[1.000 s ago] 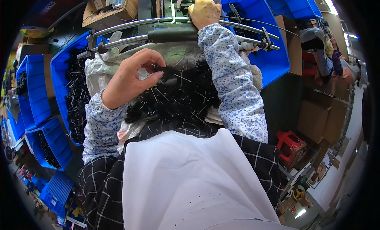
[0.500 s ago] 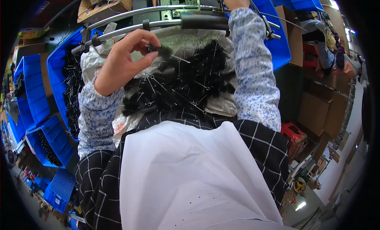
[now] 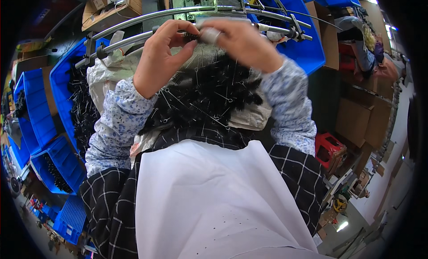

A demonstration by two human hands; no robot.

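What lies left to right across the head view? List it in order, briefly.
Upper small blue bin → large blue bin on the left → left hand → right hand → red stool → co-worker.

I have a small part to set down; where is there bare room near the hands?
Small bare patches of pale sheet lie between the black brush pile and right sleeve, and, crumpled, between the left blue bin and left sleeve. The sheet's middle is crowded with brushes; the left hand and right hand crowd the metal rails.
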